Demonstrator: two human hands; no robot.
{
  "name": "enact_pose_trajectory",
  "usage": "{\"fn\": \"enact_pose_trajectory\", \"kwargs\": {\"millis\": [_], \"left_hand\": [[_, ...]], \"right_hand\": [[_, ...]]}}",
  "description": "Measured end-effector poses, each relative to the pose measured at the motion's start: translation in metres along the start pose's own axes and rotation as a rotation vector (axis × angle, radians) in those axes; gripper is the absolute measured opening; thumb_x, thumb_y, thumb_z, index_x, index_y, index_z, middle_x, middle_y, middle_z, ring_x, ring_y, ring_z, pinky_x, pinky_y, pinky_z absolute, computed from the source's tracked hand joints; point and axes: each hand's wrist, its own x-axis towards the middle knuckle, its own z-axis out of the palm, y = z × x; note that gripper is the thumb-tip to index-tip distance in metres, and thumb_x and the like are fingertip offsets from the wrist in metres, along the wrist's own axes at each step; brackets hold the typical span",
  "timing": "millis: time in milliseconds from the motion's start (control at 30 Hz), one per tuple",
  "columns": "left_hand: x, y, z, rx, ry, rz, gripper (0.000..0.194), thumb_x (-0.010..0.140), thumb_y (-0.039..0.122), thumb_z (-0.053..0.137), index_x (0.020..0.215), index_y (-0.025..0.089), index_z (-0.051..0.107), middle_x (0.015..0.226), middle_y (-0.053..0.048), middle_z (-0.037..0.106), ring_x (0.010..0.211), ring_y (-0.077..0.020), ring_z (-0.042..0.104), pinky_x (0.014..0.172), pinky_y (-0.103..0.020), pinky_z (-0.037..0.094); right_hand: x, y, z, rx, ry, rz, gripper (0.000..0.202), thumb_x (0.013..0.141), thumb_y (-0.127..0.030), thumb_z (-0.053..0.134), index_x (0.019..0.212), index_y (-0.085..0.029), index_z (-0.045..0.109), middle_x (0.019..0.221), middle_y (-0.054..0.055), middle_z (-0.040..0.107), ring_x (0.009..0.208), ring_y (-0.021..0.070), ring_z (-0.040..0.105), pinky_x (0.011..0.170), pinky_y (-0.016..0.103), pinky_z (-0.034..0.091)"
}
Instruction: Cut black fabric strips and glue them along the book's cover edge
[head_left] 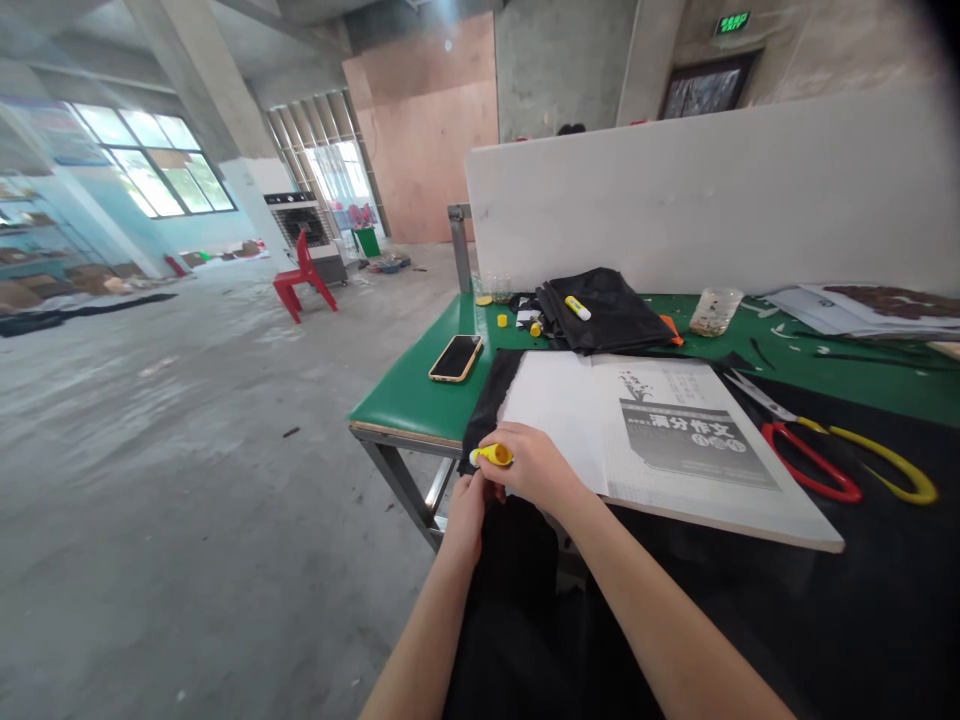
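Note:
My right hand [534,462] is closed around a yellow glue stick [495,455], its white end pointing left over the black fabric [489,400]. Just below it, my left hand [471,505] pinches the edge of that black fabric at the table's front left corner. The fabric shows along the left side of a white sheet [544,395], which lies beside a printed grey and white cover [686,440] on a flat board. Part of the left fingers is hidden behind the right hand.
Scissors with red and yellow handles [814,430] lie right of the board. A phone [456,358] rests on the green table [409,385]. Behind are folded black fabric [600,305], another glue stick [578,308] and a plastic cup [716,311]. A white panel [697,200] stands behind.

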Motion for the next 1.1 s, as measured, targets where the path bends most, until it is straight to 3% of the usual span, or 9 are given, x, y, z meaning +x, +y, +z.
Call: {"fn": "enact_pose_trajectory", "kwargs": {"millis": [167, 333, 433, 667, 833, 967, 1100], "left_hand": [[0.001, -0.003, -0.003, 0.032, 0.009, 0.011, 0.045, 0.074, 0.047, 0.059, 0.044, 0.014, 0.056, 0.045, -0.003, 0.053, 0.049, -0.0128, 0.05, 0.054, -0.024, 0.04], [0.0, -0.001, 0.0, 0.009, 0.042, 0.017, 0.041, 0.073, 0.049, 0.059, 0.053, 0.014, 0.059, 0.05, -0.003, 0.056, 0.049, -0.0132, 0.052, 0.055, -0.025, 0.041], [-0.002, 0.0, 0.001, 0.007, 0.044, 0.023, 0.038, 0.073, 0.047, 0.06, 0.055, 0.013, 0.06, 0.05, -0.002, 0.057, 0.049, -0.0128, 0.052, 0.055, -0.025, 0.042], [-0.004, -0.002, -0.004, 0.014, 0.082, 0.037, 0.035, 0.072, 0.044, 0.064, 0.058, 0.013, 0.059, 0.052, -0.002, 0.059, 0.05, -0.0126, 0.054, 0.057, -0.025, 0.042], [0.001, 0.001, -0.002, -0.077, 0.131, -0.021, 0.024, 0.071, 0.037, 0.065, 0.074, 0.014, 0.057, 0.054, 0.001, 0.058, 0.05, -0.013, 0.055, 0.056, -0.025, 0.044], [0.002, 0.008, -0.005, -0.168, 0.07, -0.095, 0.027, 0.072, 0.038, 0.064, 0.08, 0.014, 0.055, 0.059, 0.001, 0.058, 0.047, -0.0109, 0.053, 0.049, -0.023, 0.04], [-0.003, 0.015, -0.018, -0.217, -0.015, -0.106, 0.029, 0.071, 0.039, 0.069, 0.077, 0.015, 0.054, 0.066, 0.0, 0.059, 0.053, -0.01, 0.055, 0.055, -0.023, 0.043]], "right_hand": [[0.001, 0.001, 0.015, -0.085, 0.026, -0.009, 0.018, 0.085, -0.031, 0.055, 0.088, -0.017, 0.065, 0.081, 0.004, 0.061, 0.079, 0.0163, 0.057, 0.074, 0.027, 0.044], [-0.001, 0.002, 0.019, -0.037, 0.056, 0.023, 0.026, 0.085, -0.034, 0.057, 0.106, -0.02, 0.063, 0.093, 0.006, 0.062, 0.088, 0.0179, 0.057, 0.08, 0.028, 0.045], [0.0, 0.0, 0.017, 0.077, 0.127, 0.11, 0.029, 0.084, -0.037, 0.057, 0.107, -0.021, 0.063, 0.094, 0.004, 0.063, 0.087, 0.0171, 0.058, 0.079, 0.027, 0.045], [0.001, -0.005, 0.007, 0.404, 0.389, 0.482, 0.029, 0.08, -0.043, 0.055, 0.089, -0.018, 0.067, 0.086, 0.003, 0.067, 0.076, 0.0158, 0.059, 0.069, 0.025, 0.045], [0.004, -0.013, 0.007, 0.707, 0.4, 0.526, 0.032, 0.074, -0.044, 0.062, 0.089, -0.016, 0.067, 0.075, 0.002, 0.064, 0.065, 0.0137, 0.056, 0.056, 0.023, 0.042], [0.01, -0.013, 0.008, 0.859, 0.508, 0.512, 0.03, 0.069, -0.041, 0.067, 0.084, -0.015, 0.067, 0.08, 0.003, 0.064, 0.075, 0.016, 0.058, 0.065, 0.025, 0.044], [0.014, -0.008, 0.001, 0.957, 0.659, 0.573, 0.03, 0.067, -0.038, 0.07, 0.083, -0.014, 0.065, 0.083, 0.005, 0.063, 0.08, 0.0171, 0.057, 0.071, 0.028, 0.046]]}}
